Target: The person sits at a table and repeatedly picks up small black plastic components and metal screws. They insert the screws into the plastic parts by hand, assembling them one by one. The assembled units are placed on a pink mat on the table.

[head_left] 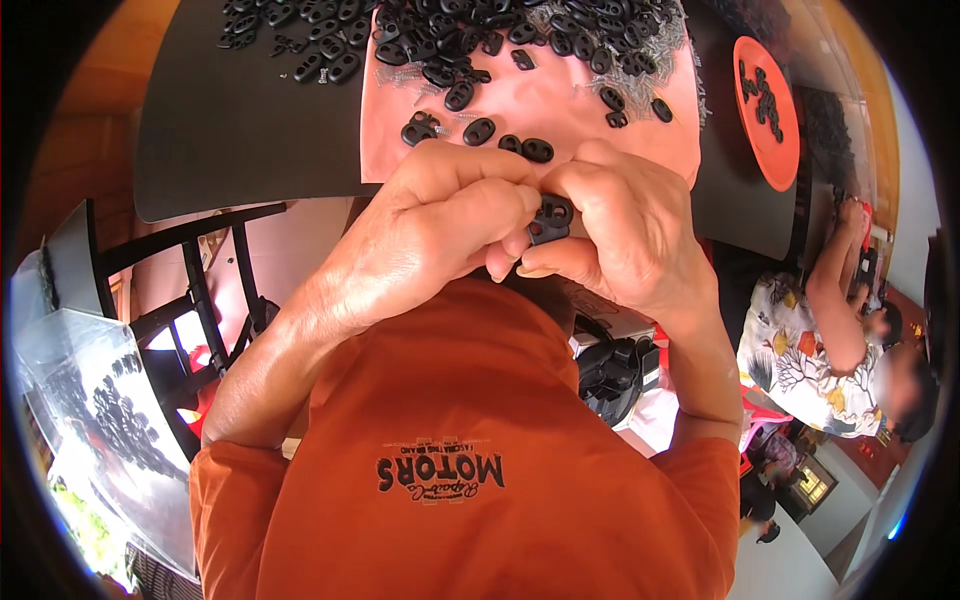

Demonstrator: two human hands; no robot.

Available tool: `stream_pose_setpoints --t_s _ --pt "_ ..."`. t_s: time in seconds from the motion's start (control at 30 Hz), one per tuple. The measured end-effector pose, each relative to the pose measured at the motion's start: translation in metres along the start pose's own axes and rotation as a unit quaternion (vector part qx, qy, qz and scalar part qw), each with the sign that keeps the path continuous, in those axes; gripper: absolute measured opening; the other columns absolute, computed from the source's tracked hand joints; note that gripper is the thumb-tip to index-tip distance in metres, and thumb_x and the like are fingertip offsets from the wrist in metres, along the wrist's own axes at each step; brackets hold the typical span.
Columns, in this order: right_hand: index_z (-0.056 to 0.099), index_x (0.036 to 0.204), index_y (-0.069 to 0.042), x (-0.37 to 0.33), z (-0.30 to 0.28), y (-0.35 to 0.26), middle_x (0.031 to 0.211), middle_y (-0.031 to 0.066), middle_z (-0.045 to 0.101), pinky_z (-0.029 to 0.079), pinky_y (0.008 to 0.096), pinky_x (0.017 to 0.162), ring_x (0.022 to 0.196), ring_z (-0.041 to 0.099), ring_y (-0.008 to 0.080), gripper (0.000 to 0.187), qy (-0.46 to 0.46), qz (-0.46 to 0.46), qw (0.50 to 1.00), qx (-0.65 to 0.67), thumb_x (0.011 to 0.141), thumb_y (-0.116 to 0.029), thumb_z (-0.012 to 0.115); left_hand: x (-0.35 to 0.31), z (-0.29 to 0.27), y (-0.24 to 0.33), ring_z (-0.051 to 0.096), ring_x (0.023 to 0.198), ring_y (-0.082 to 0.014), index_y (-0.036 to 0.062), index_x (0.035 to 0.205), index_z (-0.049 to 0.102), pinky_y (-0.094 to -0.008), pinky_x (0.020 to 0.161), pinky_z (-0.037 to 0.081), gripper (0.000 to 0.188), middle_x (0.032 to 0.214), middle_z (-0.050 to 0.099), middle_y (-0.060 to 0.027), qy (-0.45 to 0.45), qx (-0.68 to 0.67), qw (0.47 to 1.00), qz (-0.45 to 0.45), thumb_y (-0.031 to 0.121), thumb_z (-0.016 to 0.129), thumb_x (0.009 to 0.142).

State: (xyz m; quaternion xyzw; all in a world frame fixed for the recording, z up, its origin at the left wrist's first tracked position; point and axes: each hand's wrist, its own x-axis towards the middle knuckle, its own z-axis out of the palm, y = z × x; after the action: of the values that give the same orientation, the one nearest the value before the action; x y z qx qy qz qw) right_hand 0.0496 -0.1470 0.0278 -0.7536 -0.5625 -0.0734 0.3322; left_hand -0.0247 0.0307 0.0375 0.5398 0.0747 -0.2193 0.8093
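Note:
A black plastic cord lock (550, 218) with two holes is held up in front of my chest, just off the near edge of the pink sheet. My right hand (635, 225) grips it between thumb and bent fingers. From the other side my left hand (430, 225) is closed, its thumb and fingertips pressed against the same piece. The fingers cover part of the cord lock. Beyond my knuckles, several loose cord locks (479, 131) lie on the pink sheet (645, 145), in front of a big heap of black parts (440, 40).
Small metal springs (660, 45) lie among the heap. The sheet rests on a dark table (250, 130). To the right, an orange plate (780, 165) holds black pieces. A black chair frame (190, 270) stands left; another person (815, 340) sits at right.

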Motion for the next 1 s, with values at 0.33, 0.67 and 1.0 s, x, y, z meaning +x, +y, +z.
stream_pose_setpoints --t_s 0.33,0.67,1.0 --pt "0.051 0.093 -0.002 -0.006 0.009 -0.021 0.067 0.0073 0.052 0.043 0.0318 0.045 0.053 0.054 0.0225 0.044 0.014 0.14 0.987 0.075 0.067 -0.024 0.08 -0.001 -0.003 -0.015 0.041 0.05 -0.0036 -0.0005 0.076 0.057 -0.0206 0.045 0.032 0.023 0.062 0.052 -0.0007 0.025 0.02 0.996 0.08 0.014 0.044 0.09" --pt "0.051 0.09 -0.001 0.0 0.002 -0.021 0.065 0.0084 0.051 0.042 0.0309 0.049 0.053 0.051 0.0218 0.021 -0.01 0.152 0.978 0.145 0.081 -0.012 0.067 -0.003 -0.005 -0.013 0.043 0.055 -0.0062 -0.0012 0.077 0.056 -0.0226 0.05 0.036 0.021 0.063 0.053 -0.0016 0.029 0.093 0.987 0.124 0.013 0.045 0.088" --pt "0.049 0.084 0.0 0.005 -0.007 -0.024 0.06 0.0051 0.043 0.035 0.0251 0.048 0.051 0.039 0.0135 0.011 -0.04 0.264 0.925 0.271 0.092 -0.007 0.053 0.008 -0.016 -0.003 0.042 0.056 -0.0056 -0.0016 0.082 0.059 -0.0212 0.049 0.034 0.024 0.064 0.054 -0.0018 -0.038 0.154 0.979 0.124 0.016 0.045 0.088"
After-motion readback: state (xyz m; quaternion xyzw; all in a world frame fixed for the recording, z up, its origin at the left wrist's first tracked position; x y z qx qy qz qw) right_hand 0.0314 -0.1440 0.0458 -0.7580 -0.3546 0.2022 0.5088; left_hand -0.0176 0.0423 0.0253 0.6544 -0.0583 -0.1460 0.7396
